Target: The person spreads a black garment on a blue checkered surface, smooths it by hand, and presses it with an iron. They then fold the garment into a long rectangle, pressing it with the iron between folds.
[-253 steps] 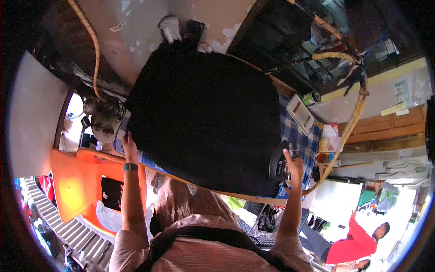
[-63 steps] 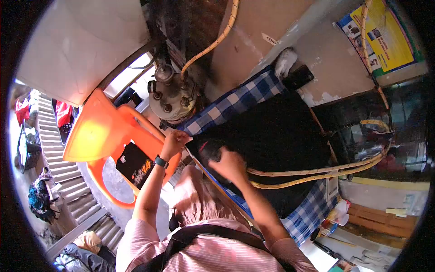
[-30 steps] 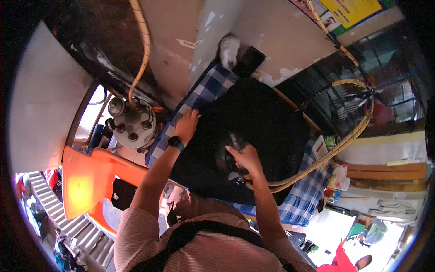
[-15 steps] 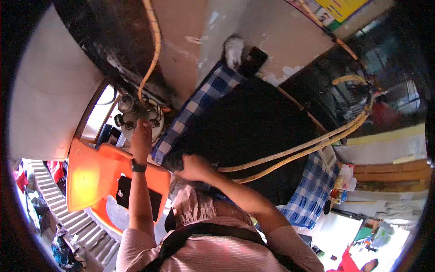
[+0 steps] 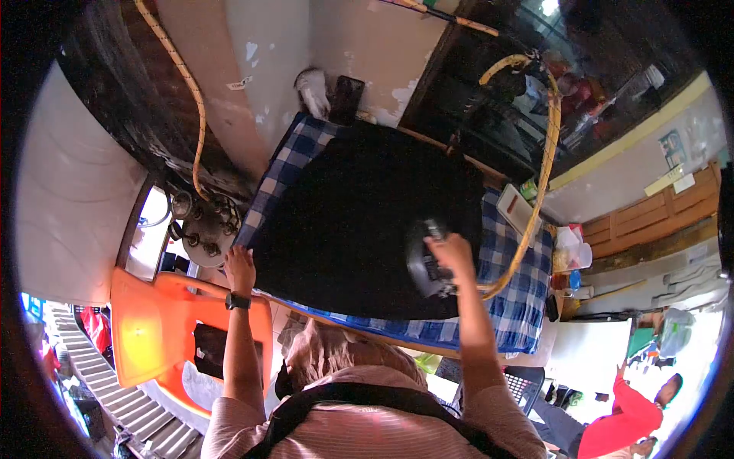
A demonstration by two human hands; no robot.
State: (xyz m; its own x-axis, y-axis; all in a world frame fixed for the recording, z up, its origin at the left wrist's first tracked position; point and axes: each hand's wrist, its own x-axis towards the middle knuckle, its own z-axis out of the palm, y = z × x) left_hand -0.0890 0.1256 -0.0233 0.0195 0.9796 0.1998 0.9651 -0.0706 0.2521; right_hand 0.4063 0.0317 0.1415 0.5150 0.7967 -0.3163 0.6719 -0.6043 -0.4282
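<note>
Black cloth (image 5: 344, 222) leaves the blue-checked fabric-covered counter (image 5: 516, 314) open at its front-right corner, below a peeling wall (image 5: 382, 50); right hand (image 5: 454, 258) clamped on dark iron (image 5: 420, 264), left hand (image 5: 240, 269) near-left, grip unclear.

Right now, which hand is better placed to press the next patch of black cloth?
Probably the right hand: it grips the iron, over the black cloth. The left hand is at the cloth's left edge, with no tool visible in it.
</note>
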